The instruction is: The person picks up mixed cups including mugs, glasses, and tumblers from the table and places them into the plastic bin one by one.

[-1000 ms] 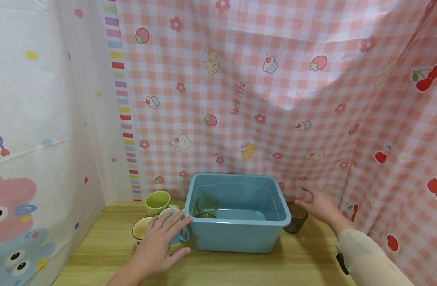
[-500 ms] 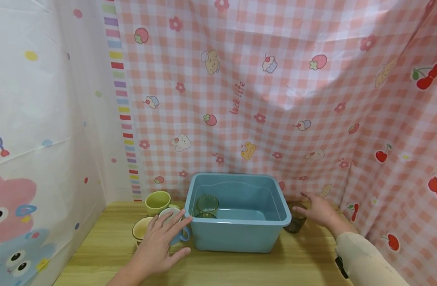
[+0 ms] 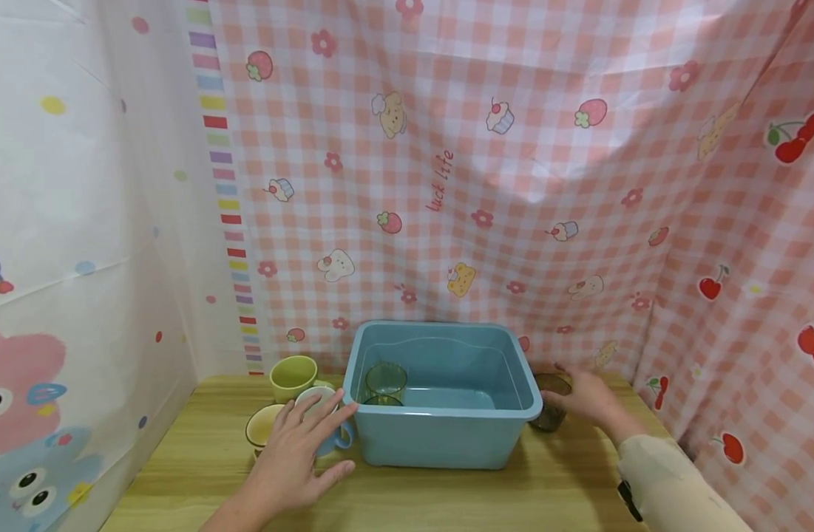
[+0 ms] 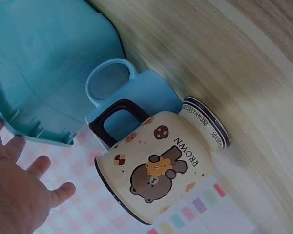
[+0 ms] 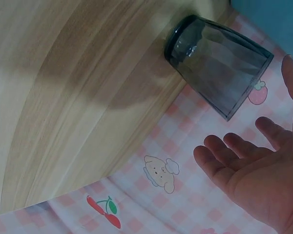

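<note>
My right hand (image 3: 591,397) is at the rim of a smoky grey drinking glass (image 3: 549,420), right of the blue plastic bin (image 3: 440,443). In the right wrist view its spread fingers stand apart from the upright glass (image 5: 219,68). Fingers extended, my left hand (image 3: 292,454) hovers over several mugs, fingertips at the bin's left rim. Below it are a cream mug with a brown bear (image 4: 161,165) and a light blue mug (image 4: 146,95). A yellow-green mug (image 3: 292,375) stands behind them. Two greenish glasses, one a drinking glass (image 3: 388,378), are inside the bin on the left.
The wooden table (image 3: 420,502) runs up to a pink checked cloth (image 3: 446,244) hanging at the back. More checked cloth (image 3: 739,355) hangs along the right, and a white patterned cloth (image 3: 147,295) closes off the left.
My right hand has come down and slightly inward, closer to the rim of the smoky glass. My left hand and the mugs have stayed where they were.
</note>
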A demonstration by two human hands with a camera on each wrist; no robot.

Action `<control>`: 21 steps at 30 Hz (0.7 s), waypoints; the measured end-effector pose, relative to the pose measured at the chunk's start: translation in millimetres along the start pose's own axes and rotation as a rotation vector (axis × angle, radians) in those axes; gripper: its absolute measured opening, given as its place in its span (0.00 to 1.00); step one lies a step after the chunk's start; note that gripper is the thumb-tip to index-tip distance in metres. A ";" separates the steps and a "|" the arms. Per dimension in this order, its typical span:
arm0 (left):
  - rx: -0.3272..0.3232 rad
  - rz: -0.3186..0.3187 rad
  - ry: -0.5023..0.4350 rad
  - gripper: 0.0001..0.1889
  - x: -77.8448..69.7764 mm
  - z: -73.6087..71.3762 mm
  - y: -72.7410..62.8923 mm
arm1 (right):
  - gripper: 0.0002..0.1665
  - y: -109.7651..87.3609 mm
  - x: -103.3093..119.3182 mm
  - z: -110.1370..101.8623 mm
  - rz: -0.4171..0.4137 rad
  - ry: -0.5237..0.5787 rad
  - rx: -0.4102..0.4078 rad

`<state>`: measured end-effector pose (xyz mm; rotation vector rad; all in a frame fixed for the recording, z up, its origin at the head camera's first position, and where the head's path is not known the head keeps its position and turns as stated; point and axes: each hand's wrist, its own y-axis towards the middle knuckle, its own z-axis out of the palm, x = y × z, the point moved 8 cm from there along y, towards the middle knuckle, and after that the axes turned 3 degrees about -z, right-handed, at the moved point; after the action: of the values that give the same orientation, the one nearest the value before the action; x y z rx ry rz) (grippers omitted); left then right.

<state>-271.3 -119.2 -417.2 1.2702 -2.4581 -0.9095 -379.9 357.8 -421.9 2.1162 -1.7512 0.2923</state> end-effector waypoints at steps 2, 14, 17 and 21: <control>-0.001 0.001 -0.002 0.40 0.0 -0.1 0.0 | 0.50 0.1 1.4 1.4 -0.011 0.005 -0.011; -0.004 -0.002 0.004 0.41 -1.0 -0.8 0.7 | 0.47 3.2 6.1 10.6 -0.034 0.014 -0.033; -0.005 -0.001 0.004 0.41 -1.0 -0.7 0.6 | 0.47 4.1 7.5 12.7 -0.028 0.014 -0.024; -0.009 0.001 0.003 0.40 -0.8 -0.4 0.4 | 0.45 5.4 9.7 14.4 -0.037 0.010 -0.027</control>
<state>-270.9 -118.6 -416.5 1.2668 -2.4495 -0.9172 -384.3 342.4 -430.3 2.1221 -1.6992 0.2667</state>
